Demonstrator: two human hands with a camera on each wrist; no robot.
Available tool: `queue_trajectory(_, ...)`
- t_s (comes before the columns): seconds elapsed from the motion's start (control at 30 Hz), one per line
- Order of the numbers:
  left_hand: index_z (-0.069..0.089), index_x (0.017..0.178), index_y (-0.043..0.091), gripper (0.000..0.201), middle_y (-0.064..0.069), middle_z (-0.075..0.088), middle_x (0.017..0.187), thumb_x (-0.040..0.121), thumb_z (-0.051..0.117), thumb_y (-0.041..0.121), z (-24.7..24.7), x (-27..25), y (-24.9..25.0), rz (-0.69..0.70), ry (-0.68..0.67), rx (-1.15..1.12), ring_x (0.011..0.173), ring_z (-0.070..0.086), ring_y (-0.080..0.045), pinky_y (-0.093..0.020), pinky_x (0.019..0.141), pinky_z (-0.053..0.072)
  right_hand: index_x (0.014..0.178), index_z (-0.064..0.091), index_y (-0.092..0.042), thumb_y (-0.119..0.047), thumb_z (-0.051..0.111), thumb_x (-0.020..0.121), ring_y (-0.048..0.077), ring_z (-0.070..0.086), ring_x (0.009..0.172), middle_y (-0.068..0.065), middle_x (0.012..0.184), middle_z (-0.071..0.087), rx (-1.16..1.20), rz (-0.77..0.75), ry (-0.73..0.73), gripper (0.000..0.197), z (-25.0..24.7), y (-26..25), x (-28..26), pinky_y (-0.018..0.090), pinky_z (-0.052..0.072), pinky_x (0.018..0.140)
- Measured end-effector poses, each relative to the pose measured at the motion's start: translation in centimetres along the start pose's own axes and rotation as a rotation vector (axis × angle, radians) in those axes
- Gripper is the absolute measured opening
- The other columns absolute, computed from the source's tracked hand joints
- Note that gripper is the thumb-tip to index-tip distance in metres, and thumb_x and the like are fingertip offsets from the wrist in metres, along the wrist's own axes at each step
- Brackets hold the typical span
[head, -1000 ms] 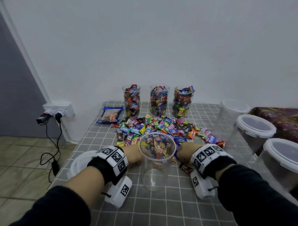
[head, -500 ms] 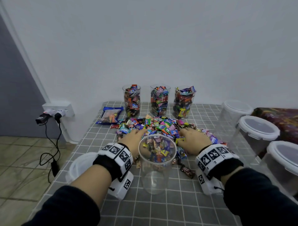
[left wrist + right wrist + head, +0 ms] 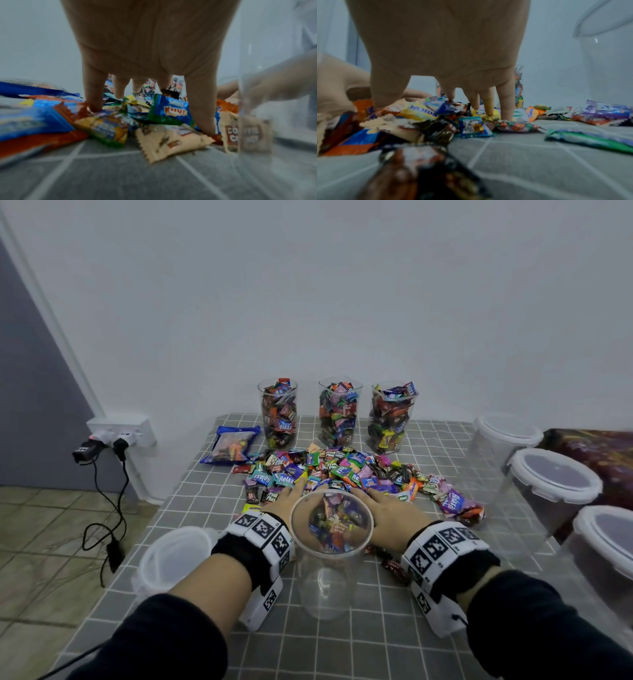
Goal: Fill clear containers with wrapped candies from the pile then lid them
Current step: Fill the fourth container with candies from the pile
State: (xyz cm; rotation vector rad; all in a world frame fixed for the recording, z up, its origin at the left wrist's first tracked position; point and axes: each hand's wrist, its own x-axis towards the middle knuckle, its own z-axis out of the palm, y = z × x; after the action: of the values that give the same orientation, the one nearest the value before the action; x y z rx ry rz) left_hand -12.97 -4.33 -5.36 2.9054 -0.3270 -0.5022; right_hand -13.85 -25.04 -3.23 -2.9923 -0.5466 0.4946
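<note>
Candy pile (image 3: 346, 474) on the table (image 3: 376, 642), my left hand (image 3: 291, 501) and right hand (image 3: 390, 517) flat on it, fingers spread wide, gripping nothing, empty clear container (image 3: 327, 556) between my wrists.

Glossy candy wrappers (image 3: 346, 474), clear plastic container (image 3: 330, 546)

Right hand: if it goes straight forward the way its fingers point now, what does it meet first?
The right hand would push straight into the candy pile, which its fingertips already touch. Beyond the pile stand three filled cups, though depth is hard to judge.
</note>
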Motion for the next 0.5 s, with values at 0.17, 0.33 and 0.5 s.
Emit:
queue_trajectory(0.17, 0.013, 0.150, 0.032, 0.117, -0.004, 0.022, 0.154, 0.046, 0.046, 0.075, 0.8, 0.6, -0.1, -0.020, 0.026, 0.021, 0.137, 0.031, -0.025, -0.034, 0.108, 0.036, 0.150, 0.007, -0.040, -0.072, 0.049, 0.081, 0.028, 0.028, 0.139, 0.007, 0.156, 0.016, -0.049, -0.014, -0.002, 0.087, 0.0, -0.7, -0.2, 0.042, 0.032, 0.107)
queue_trajectory(0.33, 0.025, 0.148, 0.032, 0.083, 0.003, 0.033, 0.150, 0.076, 0.061, 0.055, 0.4, 0.0, 0.3, -0.016, 0.040, -0.033, 0.125, 0.046, -0.021, -0.025, 0.090, 0.039, 0.144, 0.026, -0.041, -0.067, 0.057, 0.078, 0.024, 0.045, 0.119, 0.004, 0.129, 0.042, -0.020, -0.054, 0.072, 0.077, 0.1, -0.6, 0.0, 0.037, 0.042, 0.091)
queue_trajectory(0.5, 0.048, 0.135, 0.029, 0.051, 0.000, 0.050, 0.135, 0.086, 0.060, 0.031, -0.5, -1.4, 1.4, 0.036, 0.140, 0.086, 0.120, 0.051, -0.024, -0.031, 0.096, 0.043, 0.136, 0.041, -0.036, -0.057, 0.060, 0.082, 0.023, 0.050, 0.109, 0.004, 0.118, 0.046, 0.015, -0.063, 0.104, 0.061, 0.0, -0.8, -0.2, 0.031, 0.041, 0.081)
